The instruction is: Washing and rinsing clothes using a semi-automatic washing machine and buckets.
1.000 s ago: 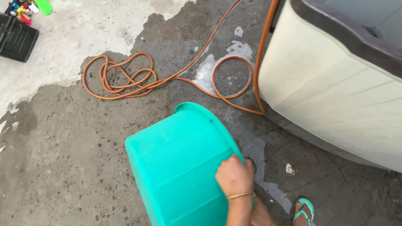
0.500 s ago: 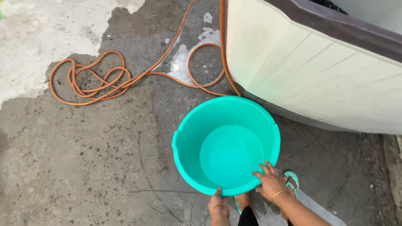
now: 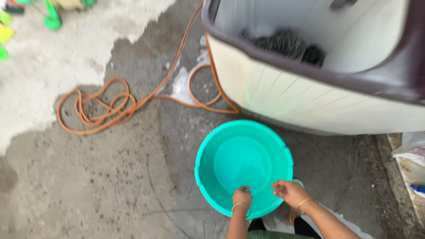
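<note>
A round teal plastic tub [image 3: 221,146] stands upright and empty on wet concrete, just in front of a cream washing machine [image 3: 310,102]. My left hand [image 3: 242,197] hangs over the tub's near inner wall with its fingers curled and nothing visible in them. My right hand [image 3: 287,192] hovers over the near right rim, fingers loosely apart and holding nothing. Each wrist carries a thin gold bangle. Dark wet laundry [image 3: 287,44] lies inside the machine's open drum.
An orange hose [image 3: 97,110] lies in loops on the left and runs up past a soapy puddle [image 3: 181,84] to the machine. Green and yellow toys [image 3: 52,20] sit at the top left. A white bag [image 3: 411,148] lies on a raised kerb at right.
The tub went from tipped on its side to upright on the ground. Both hands have come off its near rim. The view has lifted, showing the machine's open drum.
</note>
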